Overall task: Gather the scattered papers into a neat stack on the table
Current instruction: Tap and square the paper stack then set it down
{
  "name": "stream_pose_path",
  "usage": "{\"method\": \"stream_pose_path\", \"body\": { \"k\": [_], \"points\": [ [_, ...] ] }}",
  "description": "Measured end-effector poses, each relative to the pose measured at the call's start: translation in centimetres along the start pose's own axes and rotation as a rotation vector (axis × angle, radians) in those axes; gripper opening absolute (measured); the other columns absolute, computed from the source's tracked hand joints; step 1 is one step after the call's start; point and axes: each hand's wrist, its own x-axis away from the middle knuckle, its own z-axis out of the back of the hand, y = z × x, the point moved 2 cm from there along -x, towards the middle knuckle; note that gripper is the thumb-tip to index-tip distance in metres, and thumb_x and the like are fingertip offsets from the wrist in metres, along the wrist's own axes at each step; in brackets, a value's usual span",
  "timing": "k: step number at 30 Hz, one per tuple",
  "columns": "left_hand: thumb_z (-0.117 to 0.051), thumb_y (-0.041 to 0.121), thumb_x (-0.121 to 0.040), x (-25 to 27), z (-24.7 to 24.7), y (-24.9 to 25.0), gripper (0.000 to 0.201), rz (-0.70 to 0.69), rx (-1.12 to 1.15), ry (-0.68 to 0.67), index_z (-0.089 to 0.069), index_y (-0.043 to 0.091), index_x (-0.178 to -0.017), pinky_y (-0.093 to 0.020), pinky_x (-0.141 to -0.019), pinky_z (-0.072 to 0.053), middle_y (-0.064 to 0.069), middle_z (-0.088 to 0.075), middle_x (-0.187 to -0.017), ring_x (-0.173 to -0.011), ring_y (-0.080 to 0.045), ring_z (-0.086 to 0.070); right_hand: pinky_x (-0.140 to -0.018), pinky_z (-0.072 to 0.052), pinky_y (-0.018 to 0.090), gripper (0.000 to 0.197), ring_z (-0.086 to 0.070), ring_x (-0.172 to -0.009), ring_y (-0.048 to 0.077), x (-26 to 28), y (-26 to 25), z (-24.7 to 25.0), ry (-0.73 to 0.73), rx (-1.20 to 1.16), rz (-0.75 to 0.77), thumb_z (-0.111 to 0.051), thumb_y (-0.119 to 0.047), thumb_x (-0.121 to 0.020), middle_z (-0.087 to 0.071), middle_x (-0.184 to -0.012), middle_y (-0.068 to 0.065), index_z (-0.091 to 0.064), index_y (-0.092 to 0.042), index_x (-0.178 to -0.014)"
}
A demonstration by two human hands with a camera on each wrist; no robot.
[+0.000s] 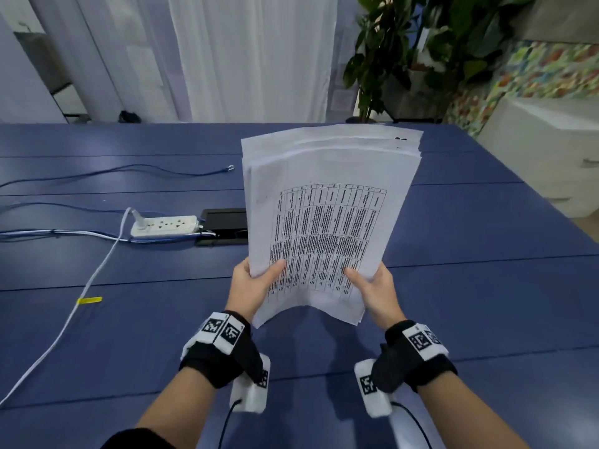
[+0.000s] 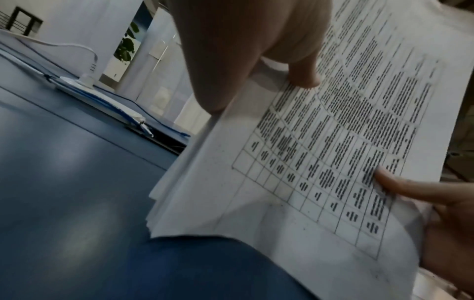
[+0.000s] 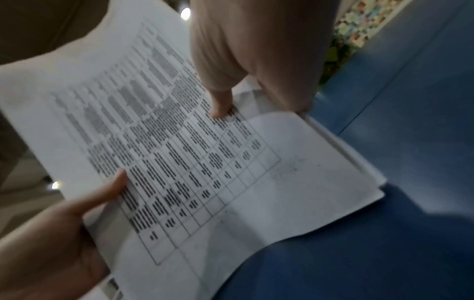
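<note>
A bundle of white papers (image 1: 327, 202) (image 2: 320, 154) (image 3: 179, 142) is held up off the blue table (image 1: 129, 319), tilted away from me. Its top sheet carries a printed grid of text. My left hand (image 1: 256, 280) (image 2: 246, 60) grips the bundle's lower left edge, thumb on the top sheet. My right hand (image 1: 372, 286) (image 3: 256, 60) grips the lower right edge the same way. The sheets' far edges are uneven and fanned. The near edge bows upward between my hands.
A white power strip (image 1: 163, 225) with a plug and white cable (image 1: 74, 312) lies left of the papers, next to a black cable hatch (image 1: 223, 226). Blue network cables (image 1: 129, 171) run across the left side. A yellow tag (image 1: 89, 300) lies near the cable. A leafy plant (image 1: 421, 43) stands behind the table.
</note>
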Motion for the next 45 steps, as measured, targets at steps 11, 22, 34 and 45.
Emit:
{"method": "stream_pose_path", "body": {
  "k": [11,22,34,45],
  "points": [
    [-0.064,0.011,-0.085,-0.8,3.0,2.5,0.016,0.000,0.117,0.256,-0.061,0.008,-0.101,-0.035,-0.091,-0.048,0.000,-0.064,-0.087,-0.089,-0.019,-0.061,-0.065,-0.057,0.024,0.017,-0.072,-0.077,0.015,1.1,-0.1,1.4,-0.066,-0.188,-0.306,-0.067,-0.003,-0.081,-0.076,-0.091,0.007,-0.064,-0.005,-0.097],
    [-0.061,0.007,-0.087,0.7,4.7,1.2,0.015,0.108,0.370,0.289,-0.058,0.018,-0.095,-0.025,-0.061,-0.054,0.004,-0.064,-0.092,-0.077,-0.010,-0.061,-0.082,-0.056,0.037,0.066,-0.068,-0.100,0.024,2.3,-1.0,-0.8,-0.042,-0.362,-0.247,-0.088,-0.023,-0.052,-0.071,-0.110,0.008,-0.064,-0.009,-0.112],
    [-0.080,0.008,-0.065,-0.4,10.8,-0.9,0.054,0.124,-0.172,-0.126,-0.060,0.014,-0.115,-0.045,-0.091,-0.051,-0.013,-0.066,-0.115,-0.101,-0.032,-0.065,-0.070,-0.057,0.024,0.021,-0.071,-0.080,0.008,1.1,-5.1,5.8,0.005,0.046,0.021,-0.073,-0.007,-0.073,-0.075,-0.088,-0.004,-0.069,-0.015,-0.092],
    [-0.076,0.000,-0.070,0.8,7.8,-0.6,0.015,0.030,-0.066,-0.085,-0.075,0.015,-0.071,-0.013,-0.062,-0.054,0.010,-0.074,-0.072,-0.068,-0.001,-0.069,-0.070,-0.053,0.018,0.047,-0.069,-0.079,0.003,0.6,-4.1,6.9,-0.169,0.199,0.090,-0.089,-0.025,-0.048,-0.076,-0.082,-0.009,-0.070,-0.011,-0.088]
  ]
}}
